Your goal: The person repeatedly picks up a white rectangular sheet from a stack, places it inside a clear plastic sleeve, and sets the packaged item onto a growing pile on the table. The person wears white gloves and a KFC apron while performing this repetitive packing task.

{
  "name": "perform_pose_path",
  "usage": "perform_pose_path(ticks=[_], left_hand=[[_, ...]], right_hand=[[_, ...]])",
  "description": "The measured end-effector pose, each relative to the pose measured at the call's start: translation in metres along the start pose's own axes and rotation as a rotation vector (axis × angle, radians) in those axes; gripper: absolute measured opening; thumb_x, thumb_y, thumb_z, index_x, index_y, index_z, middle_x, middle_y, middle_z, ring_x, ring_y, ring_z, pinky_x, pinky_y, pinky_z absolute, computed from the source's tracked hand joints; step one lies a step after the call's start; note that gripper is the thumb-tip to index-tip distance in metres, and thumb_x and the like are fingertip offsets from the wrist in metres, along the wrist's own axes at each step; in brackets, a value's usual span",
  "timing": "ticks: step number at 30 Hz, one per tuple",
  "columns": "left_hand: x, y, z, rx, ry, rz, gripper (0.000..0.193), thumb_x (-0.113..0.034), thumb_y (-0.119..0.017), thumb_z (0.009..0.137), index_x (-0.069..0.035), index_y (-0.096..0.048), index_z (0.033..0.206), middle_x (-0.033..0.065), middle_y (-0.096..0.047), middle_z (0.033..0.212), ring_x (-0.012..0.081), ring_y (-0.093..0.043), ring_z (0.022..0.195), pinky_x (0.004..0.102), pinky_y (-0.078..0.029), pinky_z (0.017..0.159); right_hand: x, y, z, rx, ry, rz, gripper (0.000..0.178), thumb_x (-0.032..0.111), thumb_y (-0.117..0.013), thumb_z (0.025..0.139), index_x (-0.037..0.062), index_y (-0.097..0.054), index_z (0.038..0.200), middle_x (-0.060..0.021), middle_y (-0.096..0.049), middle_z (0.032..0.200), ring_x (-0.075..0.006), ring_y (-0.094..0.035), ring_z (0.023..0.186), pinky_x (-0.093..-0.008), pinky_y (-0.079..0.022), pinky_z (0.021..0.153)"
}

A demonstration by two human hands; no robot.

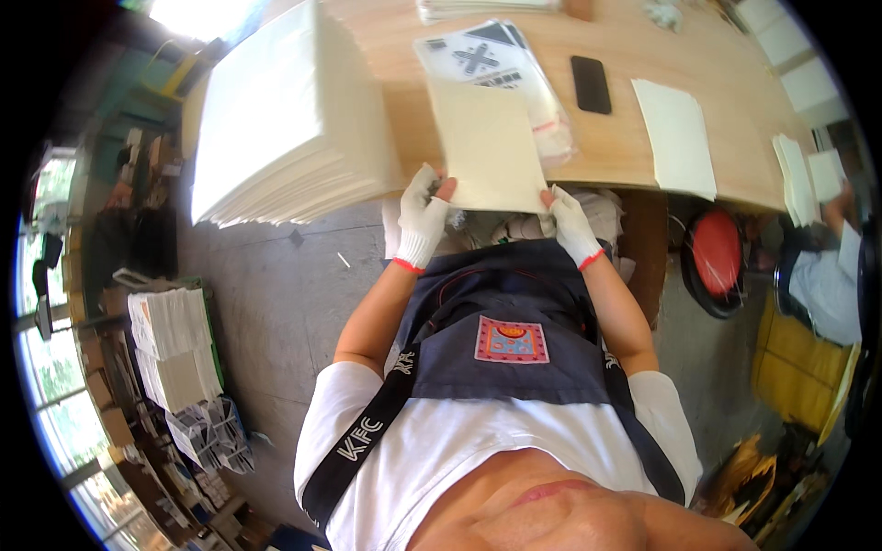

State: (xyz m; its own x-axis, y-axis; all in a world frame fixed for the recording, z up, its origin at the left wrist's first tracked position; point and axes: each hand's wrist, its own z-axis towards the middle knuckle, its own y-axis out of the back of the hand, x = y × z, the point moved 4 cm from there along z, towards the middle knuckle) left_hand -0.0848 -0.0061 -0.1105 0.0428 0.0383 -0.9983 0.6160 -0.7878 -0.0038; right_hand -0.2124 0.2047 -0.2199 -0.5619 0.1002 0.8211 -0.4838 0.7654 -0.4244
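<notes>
A cream rectangular piece of paper [491,147] extends over the table's near edge in front of me; whether it is one sheet or several layers I cannot tell. My left hand [423,219], in a white glove with bare fingertips, pinches its near left corner. The near right corner is between the thumb and fingers of my right hand [573,225], gloved the same way. Under the paper's far part lies a plastic-wrapped pack [478,57] with dark printing. Left of the paper stands a tall stack of cream paper [266,138].
The wooden table [634,151] spans the top of the view. On it lie a black phone [590,84] and a white paper pile [675,138]. A red-seated stool [717,253] stands at right, near another person [827,285]. Paper bundles [175,344] stand on the left.
</notes>
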Motion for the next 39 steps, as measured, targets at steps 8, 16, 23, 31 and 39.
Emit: perform_pose_path(ticks=[8, 16, 23, 31, 39], left_hand=[[-0.199, 0.099, -0.049, -0.372, -0.586, 0.346, 0.017, -0.002, -0.054, 0.086, 0.002, -0.057, 0.103, 0.0021, -0.056, 0.086, 0.0091, -0.053, 0.077, 0.0197, -0.042, 0.070], [-0.222, 0.232, -0.001, -0.567, -0.513, 0.549, 0.028, -0.002, -0.046, 0.087, 0.006, -0.057, 0.112, 0.0106, -0.061, 0.103, 0.0127, -0.057, 0.092, 0.0224, -0.044, 0.083], [-0.154, 0.225, -0.021, -0.711, -0.506, 0.087, 0.039, -0.011, -0.044, 0.087, 0.003, -0.051, 0.123, 0.0150, -0.053, 0.121, 0.0224, -0.048, 0.114, 0.0334, -0.039, 0.094], [0.120, 0.234, -0.073, -0.710, 0.035, -0.032, 0.028, -0.009, -0.048, 0.090, 0.001, -0.056, 0.114, 0.0097, -0.061, 0.100, 0.0166, -0.057, 0.088, 0.0269, -0.046, 0.075], [0.077, 0.037, -0.038, 0.056, -0.202, 0.351, 0.021, -0.011, -0.053, 0.089, -0.003, -0.063, 0.105, 0.0039, -0.063, 0.092, 0.0111, -0.055, 0.082, 0.0256, -0.045, 0.070]], right_hand=[[0.126, -0.175, -0.007, 0.274, 0.242, 0.043, 0.030, 0.034, -0.051, 0.093, 0.0051, -0.055, 0.086, 0.0023, -0.051, 0.063, -0.0075, -0.046, 0.049, -0.0211, -0.035, 0.045], [0.191, -0.310, 0.012, 0.487, 0.315, -0.441, 0.036, 0.040, -0.061, 0.085, 0.0069, -0.056, 0.071, 0.0001, -0.054, 0.058, -0.0057, -0.047, 0.046, -0.0213, -0.035, 0.039], [0.170, -0.232, 0.012, 0.450, 0.314, -0.110, 0.035, 0.037, -0.054, 0.091, 0.0055, -0.059, 0.078, -0.0028, -0.056, 0.062, -0.0107, -0.053, 0.051, -0.0220, -0.041, 0.048], [0.070, 0.124, -0.003, -0.655, 0.285, 0.183, 0.016, 0.017, -0.049, 0.088, 0.0055, -0.056, 0.098, -0.0090, -0.061, 0.076, -0.0161, -0.058, 0.055, -0.0290, -0.049, 0.048], [0.084, 0.237, -0.030, -0.781, 0.037, 0.157, 0.029, 0.035, -0.049, 0.092, 0.0057, -0.055, 0.091, -0.0099, -0.062, 0.073, -0.0181, -0.058, 0.050, -0.0279, -0.049, 0.040]])
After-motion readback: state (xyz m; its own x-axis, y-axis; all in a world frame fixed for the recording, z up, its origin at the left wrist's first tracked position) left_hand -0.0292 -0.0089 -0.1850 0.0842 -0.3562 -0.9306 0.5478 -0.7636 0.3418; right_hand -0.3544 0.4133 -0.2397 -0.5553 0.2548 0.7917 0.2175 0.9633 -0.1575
